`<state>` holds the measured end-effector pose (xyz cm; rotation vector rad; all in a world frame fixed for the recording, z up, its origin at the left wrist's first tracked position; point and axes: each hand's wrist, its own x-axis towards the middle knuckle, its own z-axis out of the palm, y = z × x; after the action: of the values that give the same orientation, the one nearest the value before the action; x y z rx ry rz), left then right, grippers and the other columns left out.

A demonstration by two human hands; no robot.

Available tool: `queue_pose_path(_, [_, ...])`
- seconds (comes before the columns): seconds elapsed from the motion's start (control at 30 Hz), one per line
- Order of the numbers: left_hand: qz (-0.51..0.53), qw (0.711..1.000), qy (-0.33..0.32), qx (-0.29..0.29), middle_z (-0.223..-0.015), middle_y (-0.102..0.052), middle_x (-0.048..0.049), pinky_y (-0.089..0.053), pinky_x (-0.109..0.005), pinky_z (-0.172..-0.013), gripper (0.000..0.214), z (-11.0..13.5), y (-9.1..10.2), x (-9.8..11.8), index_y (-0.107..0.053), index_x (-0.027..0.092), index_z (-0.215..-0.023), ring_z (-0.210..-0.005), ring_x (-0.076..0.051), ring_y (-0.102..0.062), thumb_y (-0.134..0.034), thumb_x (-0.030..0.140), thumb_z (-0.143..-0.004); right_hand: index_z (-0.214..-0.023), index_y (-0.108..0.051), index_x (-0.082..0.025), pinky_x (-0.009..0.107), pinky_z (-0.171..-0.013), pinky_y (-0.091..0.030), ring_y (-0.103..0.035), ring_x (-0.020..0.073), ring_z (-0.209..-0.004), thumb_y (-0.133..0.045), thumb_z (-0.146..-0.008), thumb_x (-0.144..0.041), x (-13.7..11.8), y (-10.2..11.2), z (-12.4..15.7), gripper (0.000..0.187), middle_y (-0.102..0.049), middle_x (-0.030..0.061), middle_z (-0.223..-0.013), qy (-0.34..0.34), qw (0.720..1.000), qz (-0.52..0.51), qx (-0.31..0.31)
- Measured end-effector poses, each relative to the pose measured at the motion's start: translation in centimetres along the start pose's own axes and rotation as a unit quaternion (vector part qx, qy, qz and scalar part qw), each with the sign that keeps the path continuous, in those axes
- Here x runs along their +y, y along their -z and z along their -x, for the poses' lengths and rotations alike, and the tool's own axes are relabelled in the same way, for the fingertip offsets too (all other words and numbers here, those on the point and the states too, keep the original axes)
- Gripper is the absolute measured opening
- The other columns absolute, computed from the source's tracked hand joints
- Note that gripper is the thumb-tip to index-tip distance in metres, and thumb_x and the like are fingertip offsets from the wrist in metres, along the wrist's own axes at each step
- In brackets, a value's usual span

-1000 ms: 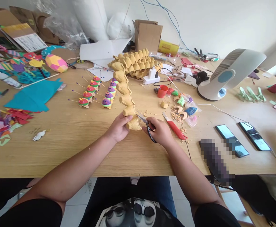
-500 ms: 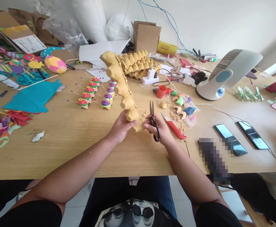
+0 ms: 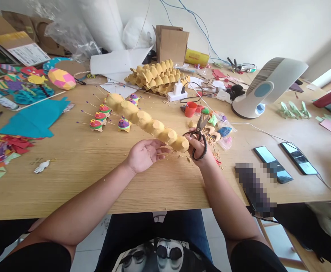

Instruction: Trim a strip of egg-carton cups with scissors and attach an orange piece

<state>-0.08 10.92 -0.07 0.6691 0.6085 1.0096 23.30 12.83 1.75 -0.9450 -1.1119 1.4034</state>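
A yellow egg carton strip [image 3: 144,120], one row of cups, slants over the table with its bumps up. My right hand [image 3: 201,150] pinches its near end. Black-handled scissors [image 3: 201,130] hang in that same hand, their blades a little apart and pointing away from me. Palm up, my left hand [image 3: 147,155] lies just below the strip with its fingers loosely spread. Whether the fingertips touch the strip I cannot tell. Partly behind the strip stand painted egg carton cups [image 3: 99,118] with pins, red-green and purple.
Stacked egg cartons [image 3: 156,77] lie at the back beside a power strip [image 3: 178,94]. A red cup [image 3: 191,109] and clay bags stand beyond my right hand. Farther right are a white fan [image 3: 267,88] and phones [image 3: 273,164]. Blue felt [image 3: 35,117] lies left.
The strip has swung down to the left and turned its bumps upward. My left hand has let go of it, and my right hand now grips its end. The view shifted slightly.
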Motion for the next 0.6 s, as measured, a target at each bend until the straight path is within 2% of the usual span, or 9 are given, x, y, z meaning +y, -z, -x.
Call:
queue_pose_path(0.07, [0.013, 0.998, 0.042, -0.034, -0.117, -0.08, -0.0165, -0.056, -0.037, -0.066, 0.048, 0.2, -0.2, 0.4, -0.082, 0.02, -0.099, -0.101, -0.035, -0.075, -0.067, 0.064, -0.087, -0.115, -0.048, -0.028, 0.029, -0.063, -0.045, -0.052, 0.016, -0.071, -0.079, -0.077, -0.05, -0.2, 0.4, 0.0, 0.054, -0.053, -0.0012, -0.087, 0.017, 1.0, 0.007, -0.02])
queue_pose_path(0.13, [0.012, 0.994, 0.08, -0.072, -0.124, -0.078, -0.0195, -0.054, -0.035, -0.06, 0.062, 0.4, -0.4, 0.7, -0.082, 0.02, -0.107, -0.1, -0.036, -0.077, -0.064, 0.075, -0.084, -0.114, -0.049, -0.028, 0.03, -0.064, -0.045, -0.052, 0.016, -0.07, -0.078, -0.078, -0.052, -0.4, 0.8, 0.0, 0.053, -0.053, -0.0012, -0.087, 0.035, 0.998, 0.019, -0.049])
queue_pose_path(0.23, [0.004, 0.983, 0.138, -0.12, -0.128, -0.076, -0.0241, -0.049, -0.031, -0.051, 0.074, 0.7, -0.5, 1.2, -0.078, 0.02, -0.119, -0.092, -0.037, -0.079, -0.065, 0.08, -0.079, -0.113, -0.049, -0.028, 0.03, -0.066, -0.046, -0.053, 0.0169, -0.072, -0.079, -0.078, -0.056, -0.6, 1.4, 0.0, 0.054, -0.053, -0.0013, -0.086, 0.053, 0.994, 0.051, -0.077])
queue_pose_path(0.33, [0.0, 0.975, 0.158, -0.153, -0.124, -0.076, -0.027, -0.04, -0.026, -0.042, 0.083, 0.8, -0.2, 1.4, -0.074, 0.019, -0.128, -0.078, -0.034, -0.079, -0.065, 0.083, -0.076, -0.112, -0.051, -0.027, 0.03, -0.063, -0.045, -0.053, 0.0169, -0.071, -0.078, -0.078, -0.059, -0.9, 1.7, -0.1, 0.054, -0.056, -0.0006, -0.085, 0.053, 0.991, 0.102, -0.067])
queue_pose_path(0.43, [-0.004, 0.975, 0.134, -0.175, -0.119, -0.078, -0.0247, -0.034, -0.022, -0.038, 0.076, 1.0, 0.3, 1.4, -0.073, 0.021, -0.128, -0.071, -0.029, -0.078, -0.067, 0.079, -0.08, -0.111, -0.053, -0.027, 0.029, -0.063, -0.045, -0.053, 0.0161, -0.07, -0.079, -0.08, -0.056, -1.0, 1.7, 0.0, 0.05, -0.058, -0.0007, -0.085, 0.062, 0.989, 0.12, -0.057])
queue_pose_path(0.53, [-0.025, 0.978, 0.13, -0.159, -0.119, -0.078, -0.0225, -0.033, -0.022, -0.037, 0.066, 1.2, 0.3, 1.4, -0.076, 0.023, -0.125, -0.067, -0.026, -0.076, -0.077, 0.069, -0.078, -0.111, -0.053, -0.028, 0.031, -0.069, -0.049, -0.059, 0.0171, -0.076, -0.079, -0.083, -0.053, -1.0, 1.4, 0.1, 0.046, -0.061, -0.0006, -0.088, 0.085, 0.988, 0.122, -0.047])
queue_pose_path(0.6, [-0.053, 0.978, 0.143, -0.144, -0.119, -0.078, -0.0209, -0.037, -0.023, -0.039, 0.059, 1.4, 0.0, 1.5, -0.079, 0.024, -0.12, -0.066, -0.024, -0.074, -0.083, 0.062, -0.075, -0.113, -0.053, -0.028, 0.034, -0.077, -0.053, -0.064, 0.0198, -0.086, -0.078, -0.085, -0.053, -1.0, 1.2, 0.1, 0.046, -0.066, 0.0013, -0.093, 0.101, 0.984, 0.144, -0.012])
